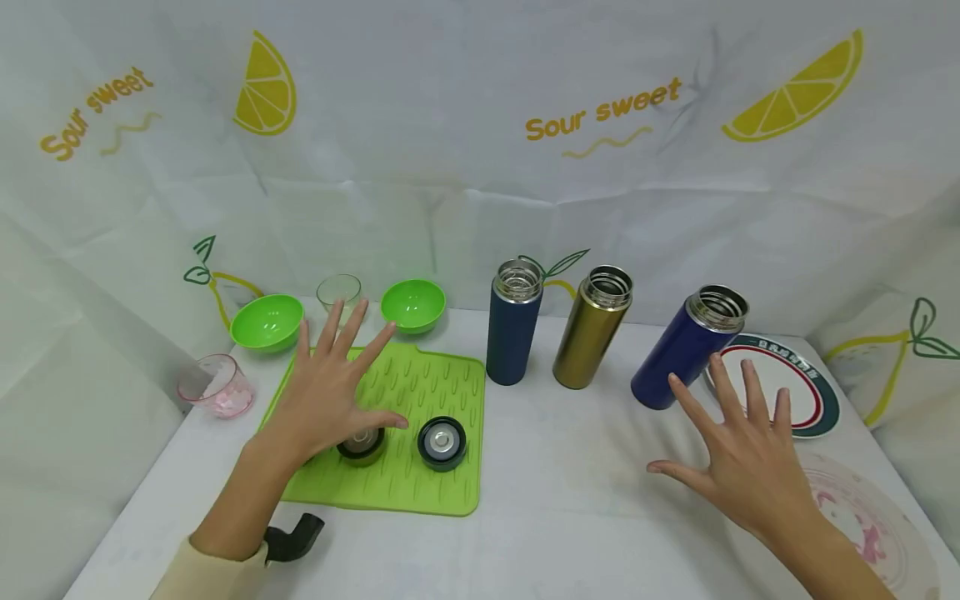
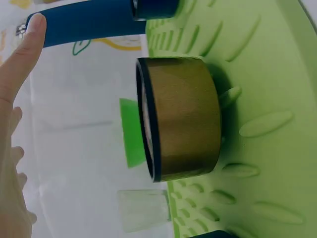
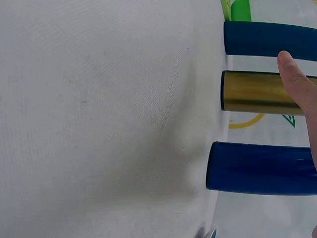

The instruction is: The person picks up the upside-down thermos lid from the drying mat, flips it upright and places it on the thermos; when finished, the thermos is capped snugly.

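My left hand hovers with spread fingers over a green ribbed mat, just above a gold-sided lid; it holds nothing. A dark lid lies beside it on the mat. Three open flasks stand behind: a dark blue flask, a gold flask and a royal blue flask. My right hand floats open over the table, fingers spread, just in front of the royal blue flask without touching it.
Two green bowls and a clear glass stand behind the mat. A pink-tinted measuring cup sits at the left. A ringed plate and a pink patterned plate lie at the right.
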`<action>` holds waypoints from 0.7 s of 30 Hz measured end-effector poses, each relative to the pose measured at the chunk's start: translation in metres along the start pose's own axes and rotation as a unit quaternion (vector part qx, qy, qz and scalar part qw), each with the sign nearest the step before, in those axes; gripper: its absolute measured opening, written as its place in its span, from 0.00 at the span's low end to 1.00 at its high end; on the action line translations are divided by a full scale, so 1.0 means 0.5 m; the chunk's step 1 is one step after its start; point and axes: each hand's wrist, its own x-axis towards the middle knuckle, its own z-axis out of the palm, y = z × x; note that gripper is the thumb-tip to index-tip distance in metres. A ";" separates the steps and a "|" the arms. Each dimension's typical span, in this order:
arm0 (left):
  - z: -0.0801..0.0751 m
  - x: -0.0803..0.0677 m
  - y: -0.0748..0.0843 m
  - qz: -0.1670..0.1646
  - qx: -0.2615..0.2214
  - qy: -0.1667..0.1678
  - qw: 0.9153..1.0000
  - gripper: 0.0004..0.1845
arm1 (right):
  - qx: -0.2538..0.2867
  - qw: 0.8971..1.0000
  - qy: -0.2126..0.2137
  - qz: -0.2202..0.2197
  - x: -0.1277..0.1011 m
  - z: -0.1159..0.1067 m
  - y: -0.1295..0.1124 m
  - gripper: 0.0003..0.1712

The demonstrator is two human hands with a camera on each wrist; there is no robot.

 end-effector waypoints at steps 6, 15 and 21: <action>-0.022 -0.027 -0.009 0.013 -0.054 0.036 0.998 0.67 | 0.003 1.000 0.001 -0.012 -0.001 -0.002 0.002 0.68; -0.043 -0.078 -0.029 -0.033 -0.140 0.038 0.989 0.68 | 0.035 0.998 0.028 -0.039 0.001 -0.010 0.009 0.64; -0.045 -0.114 -0.048 -0.071 -0.196 0.029 0.978 0.69 | 0.056 0.995 0.056 -0.053 0.001 -0.010 0.011 0.61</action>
